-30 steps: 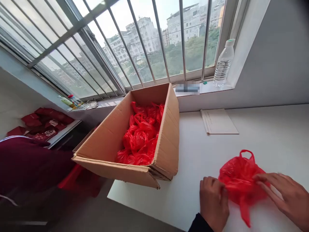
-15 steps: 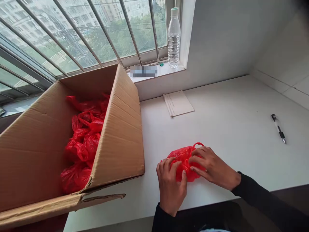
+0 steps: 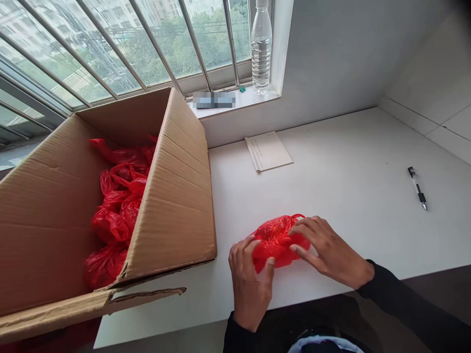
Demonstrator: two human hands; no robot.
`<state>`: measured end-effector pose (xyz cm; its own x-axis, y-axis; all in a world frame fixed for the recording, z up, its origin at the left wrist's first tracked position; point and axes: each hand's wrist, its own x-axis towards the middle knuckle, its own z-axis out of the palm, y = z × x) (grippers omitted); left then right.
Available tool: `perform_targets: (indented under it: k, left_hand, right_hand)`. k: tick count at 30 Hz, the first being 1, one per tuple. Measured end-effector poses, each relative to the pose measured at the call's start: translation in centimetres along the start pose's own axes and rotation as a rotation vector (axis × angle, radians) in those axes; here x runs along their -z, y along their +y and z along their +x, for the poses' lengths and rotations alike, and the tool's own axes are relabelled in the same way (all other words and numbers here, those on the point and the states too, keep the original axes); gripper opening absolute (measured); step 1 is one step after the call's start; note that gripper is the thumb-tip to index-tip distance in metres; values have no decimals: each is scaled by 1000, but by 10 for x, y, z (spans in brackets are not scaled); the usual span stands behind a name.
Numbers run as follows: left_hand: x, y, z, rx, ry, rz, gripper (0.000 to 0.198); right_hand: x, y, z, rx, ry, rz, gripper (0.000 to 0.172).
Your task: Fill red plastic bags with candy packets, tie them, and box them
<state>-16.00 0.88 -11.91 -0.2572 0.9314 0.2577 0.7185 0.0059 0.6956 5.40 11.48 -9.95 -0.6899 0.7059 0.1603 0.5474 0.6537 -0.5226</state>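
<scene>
A red plastic bag with a looped handle at its back lies crumpled on the white table between my hands; what it contains is hidden. My left hand is at its left side, fingers curved and thumb spread apart, the fingertips by the plastic. On the right side, my right hand rests its fingertips against or just over the bag, with a gap between thumb and fingers. Neither hand is closed around it. More red plastic bags are piled inside the cardboard box to the left.
A small notebook lies near the wall, and a pen is at the right of the white table. On the windowsill stand a clear water bottle and a blurred-out item. A torn box flap juts over the table's front edge.
My hands have moved a little apart, the left one leftward and the right one slightly rightward, with their fingers opening off the bag. The whole view has shifted slightly.
</scene>
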Motion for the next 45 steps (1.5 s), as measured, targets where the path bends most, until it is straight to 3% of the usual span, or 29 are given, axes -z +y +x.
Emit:
perform_targets:
  k: [2,5,12,14,16,19,23,26,29,32,34,37,41,43,45]
  left_hand:
    - [-3,5,2,-38,-28,-51,29]
    - [-3,6,5,16,1,-118,7]
    - [14,15,5,257,100,-221,26]
    - [13,23,6,172,52,-186,38]
    - [11,29,10,16,-6,-95,48]
    - [10,30,15,-91,39,-61,27]
    - [19,28,15,209,190,-239,14]
    - [27,36,10,361,227,-362,23]
    - [29,48,5,252,194,-348,33]
    - [27,55,6,66,126,-174,56]
    - [26,56,8,6,118,-104,45]
    - [28,52,9,23,189,-98,23]
    - [37,50,6,43,391,-32,22]
    - [43,51,4,47,419,-58,22]
    - [47,54,2,82,398,-126,22]
  right_hand:
    - [-3,-3,3,40,-15,-8,12]
    - [-1,-2,5,30,-11,26,11]
    - [15,-5,2,-204,20,166,13]
    - [13,-9,5,-158,-6,137,25]
    - [11,-12,8,-100,-33,108,24]
    - [14,-12,8,-160,10,160,16]
    - [27,-4,-4,-446,89,326,20]
    - [32,0,-12,-495,131,361,18]
    - [32,-2,-15,-478,157,337,22]
    - [34,-10,-13,-391,156,338,22]
    - [38,-17,-12,-334,173,338,16]
    - [45,-21,-10,-335,251,324,15]
    - [53,-23,-11,-448,325,300,18]
    - [58,-29,-14,-481,404,285,17]
    - [65,-41,-18,-422,557,298,17]
